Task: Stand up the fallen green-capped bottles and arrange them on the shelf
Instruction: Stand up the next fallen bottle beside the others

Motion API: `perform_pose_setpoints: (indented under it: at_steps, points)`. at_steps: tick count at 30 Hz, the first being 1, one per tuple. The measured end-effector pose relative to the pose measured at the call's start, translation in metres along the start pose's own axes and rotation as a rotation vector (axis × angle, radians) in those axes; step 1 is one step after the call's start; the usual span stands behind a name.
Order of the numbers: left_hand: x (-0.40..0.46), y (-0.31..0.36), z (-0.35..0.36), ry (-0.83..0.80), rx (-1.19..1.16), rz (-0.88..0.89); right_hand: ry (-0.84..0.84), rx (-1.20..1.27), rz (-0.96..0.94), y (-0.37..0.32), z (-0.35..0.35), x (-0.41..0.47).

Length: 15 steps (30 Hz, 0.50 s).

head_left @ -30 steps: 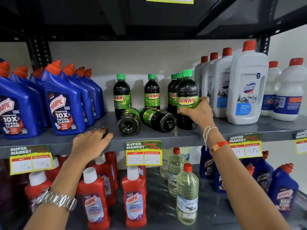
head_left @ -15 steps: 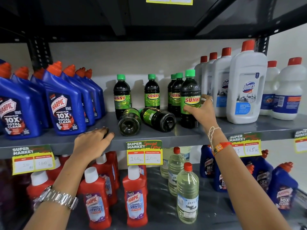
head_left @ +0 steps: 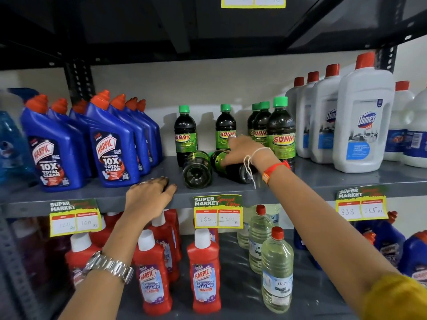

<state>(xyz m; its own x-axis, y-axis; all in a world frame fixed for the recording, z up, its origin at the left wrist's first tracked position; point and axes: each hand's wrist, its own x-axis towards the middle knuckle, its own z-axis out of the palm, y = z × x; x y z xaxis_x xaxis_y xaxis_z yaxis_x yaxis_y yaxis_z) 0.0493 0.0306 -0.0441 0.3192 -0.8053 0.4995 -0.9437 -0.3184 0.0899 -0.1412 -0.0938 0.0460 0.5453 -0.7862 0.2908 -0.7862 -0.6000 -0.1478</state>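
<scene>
The left hand (head_left: 147, 195) lies flat, grip spread, on the shelf (head_left: 323, 181) front edge. Five green-capped bottles (head_left: 184, 135) stand behind; two fallen bottles (head_left: 197, 169) lie mid-shelf. The right hand (head_left: 240, 150) covers the right one; its grip cannot be told.

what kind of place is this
Most likely a supermarket's cleaning-products aisle. The metal shelf has price tags printed "Super Market" with handwritten prices clipped to its edge, and it holds rows of identical goods: Harpic bottles, Domex bottles and green-capped Sunny bottles.
</scene>
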Motion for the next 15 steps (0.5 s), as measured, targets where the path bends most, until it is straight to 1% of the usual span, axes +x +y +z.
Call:
perform_pose_setpoints:
  at_steps: [1,3,5,7,10,12,14,15]
  points:
    - [0.000,0.000,0.000,0.006,0.004,-0.001,-0.061,0.008,0.025,-0.002,0.002,0.004]
    - [-0.001,0.000,0.001,0.015,0.012,0.012,-0.125,0.004,0.072,-0.003,0.004,0.010]
    - [-0.001,-0.001,0.002,0.029,0.007,0.014,-0.091,-0.051,0.124,-0.004,0.007,0.013]
    - [0.000,-0.002,0.003,0.045,0.010,0.023,-0.002,-0.089,0.158,-0.004,0.011,0.014]
    - [0.001,-0.003,0.006,0.053,0.043,0.054,0.141,-0.026,0.166,0.000,0.012,0.010]
    - [0.002,-0.004,0.008,0.077,0.035,0.048,0.308,0.111,0.158,0.002,0.013,0.005]
    - [0.003,-0.004,0.009,0.091,0.041,0.044,0.482,0.333,0.156,0.003,0.016,0.002]
    - [0.003,-0.004,0.009,0.095,0.044,0.045,0.543,0.433,0.148,0.003,0.016,0.001]
